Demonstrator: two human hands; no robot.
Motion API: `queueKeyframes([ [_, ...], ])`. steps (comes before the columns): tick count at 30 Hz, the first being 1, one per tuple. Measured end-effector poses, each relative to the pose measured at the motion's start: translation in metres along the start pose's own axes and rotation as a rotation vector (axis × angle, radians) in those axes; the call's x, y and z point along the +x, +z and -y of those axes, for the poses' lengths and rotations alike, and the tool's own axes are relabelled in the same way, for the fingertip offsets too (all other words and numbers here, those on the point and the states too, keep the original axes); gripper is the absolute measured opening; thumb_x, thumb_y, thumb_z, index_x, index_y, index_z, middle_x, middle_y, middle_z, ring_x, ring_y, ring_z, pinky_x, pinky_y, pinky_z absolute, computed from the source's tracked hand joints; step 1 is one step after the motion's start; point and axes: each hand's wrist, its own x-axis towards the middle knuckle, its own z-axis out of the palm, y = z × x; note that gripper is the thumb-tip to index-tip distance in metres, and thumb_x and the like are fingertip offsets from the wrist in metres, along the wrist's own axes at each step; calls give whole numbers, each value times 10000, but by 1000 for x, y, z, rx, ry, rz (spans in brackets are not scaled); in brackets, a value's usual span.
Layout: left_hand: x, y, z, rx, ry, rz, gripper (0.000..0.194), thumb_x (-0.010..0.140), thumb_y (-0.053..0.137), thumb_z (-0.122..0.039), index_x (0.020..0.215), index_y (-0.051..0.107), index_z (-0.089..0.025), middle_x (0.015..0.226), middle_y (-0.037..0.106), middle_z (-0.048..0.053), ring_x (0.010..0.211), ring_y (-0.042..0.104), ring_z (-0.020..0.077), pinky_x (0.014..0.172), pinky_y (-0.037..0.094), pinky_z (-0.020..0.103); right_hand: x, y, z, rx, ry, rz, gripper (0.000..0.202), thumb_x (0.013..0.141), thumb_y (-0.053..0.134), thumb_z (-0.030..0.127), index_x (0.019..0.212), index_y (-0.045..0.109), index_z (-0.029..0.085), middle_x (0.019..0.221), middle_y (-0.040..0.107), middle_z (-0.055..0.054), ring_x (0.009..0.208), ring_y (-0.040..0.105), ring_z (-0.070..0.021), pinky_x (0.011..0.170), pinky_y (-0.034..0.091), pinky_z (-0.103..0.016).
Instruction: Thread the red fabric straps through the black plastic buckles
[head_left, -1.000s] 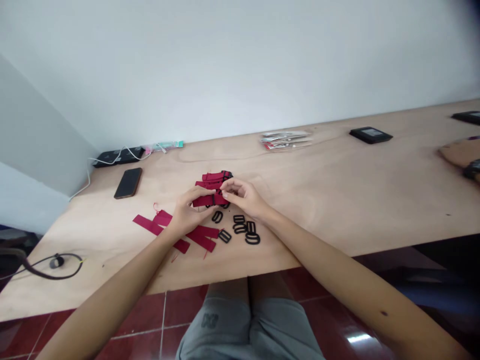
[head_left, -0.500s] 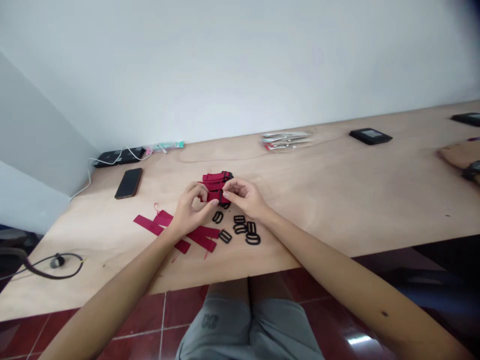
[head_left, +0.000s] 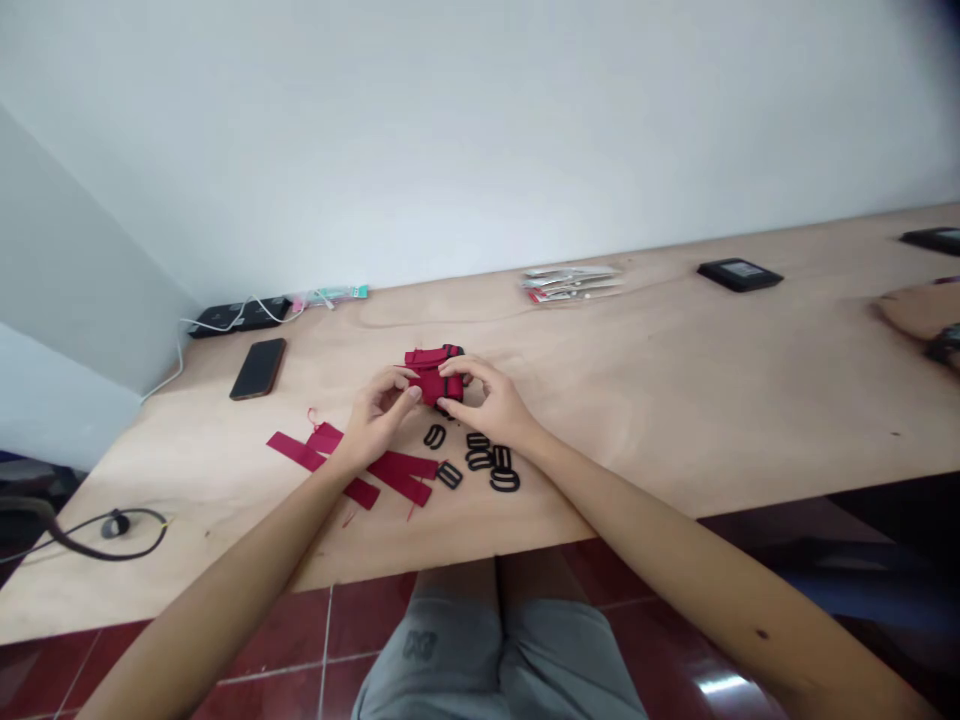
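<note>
Between my hands is a red fabric strap with a black slider buckle at its right end. My left hand pinches the strap's left end between thumb and fingers. At the buckle end, my right hand grips it with thumb below and fingers above. Just behind lie other red straps fitted with black buckles, partly covered by my fingers. Several loose red strips spread beside and under my left wrist. Loose black slider buckles lie near my right wrist, with another buckle by the strips.
On the wooden table, a phone lies left, near black boxes with a white cable. Plastic packets and a black device sit toward the wall. Another person's hand rests at far right.
My fingers have shifted on the strap, and its red face now shows broader between them. The right fingers have moved onto its upper edge. Loose strips and buckles stay where they were.
</note>
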Motion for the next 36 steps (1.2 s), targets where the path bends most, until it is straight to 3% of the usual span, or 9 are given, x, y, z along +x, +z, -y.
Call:
queueKeyframes([
  [4,5,-6,10,-30,-46,-152,339,998,705,-472,816,659,-190,826,718,48,792,683,183,770,552,315,1,-1,-8,-36,94,-80,309,839,845,294,1129,758,234,1146,779,-80,1066,707,-283,1007,555,-444],
  [9,7,-9,18,120,-74,-187,331,1003,683,-466,832,687,-183,762,701,27,715,656,166,711,520,298,3,-2,-11,-138,93,-115,269,836,828,275,1089,753,222,1102,788,-70,1022,713,-272,952,573,-428],
  [16,7,-14,32,354,-14,-232,195,912,772,-384,894,750,-191,878,736,43,706,638,156,663,519,290,4,-6,-22,-260,27,13,110,890,775,258,983,728,227,1065,758,-74,1048,693,-278,1000,532,-461],
  [20,7,-16,29,373,77,-223,157,953,718,-339,914,738,-189,868,721,37,716,621,148,688,511,288,1,-5,-22,-310,-12,40,212,918,786,344,1084,713,235,1118,712,-84,1116,659,-296,1043,502,-486],
  [25,5,-21,11,389,93,-111,244,996,661,-350,824,708,-185,736,677,13,667,592,144,660,476,286,-3,-1,-18,-455,18,194,656,748,950,455,1298,651,258,1291,615,-120,1273,560,-372,1101,461,-558],
  [27,2,-28,2,394,60,26,267,1011,650,-378,840,722,-185,749,698,17,679,611,149,657,480,284,-3,-1,-18,-473,18,201,643,760,945,423,1300,639,256,1299,600,-122,1281,552,-369,1107,462,-556],
  [30,-10,-40,-9,429,32,325,290,1029,637,-418,893,764,-195,829,740,34,743,654,167,701,521,291,-3,-1,-21,-438,13,161,506,822,893,351,1250,641,254,1278,600,-112,1270,565,-344,1110,474,-531],
  [32,-21,-47,-13,432,-1,429,273,1007,673,-439,947,790,-200,864,750,49,771,677,183,726,562,305,-3,-2,-23,-413,11,148,429,846,862,308,1217,652,257,1262,609,-102,1264,574,-331,1116,477,-519],
  [36,-42,-55,-13,434,6,544,254,948,762,-394,1154,812,-255,1233,730,99,1136,709,263,1020,594,403,-3,-2,-27,-398,-9,142,362,867,831,291,1194,677,262,1256,626,-95,1253,594,-323,1135,471,-524],
])
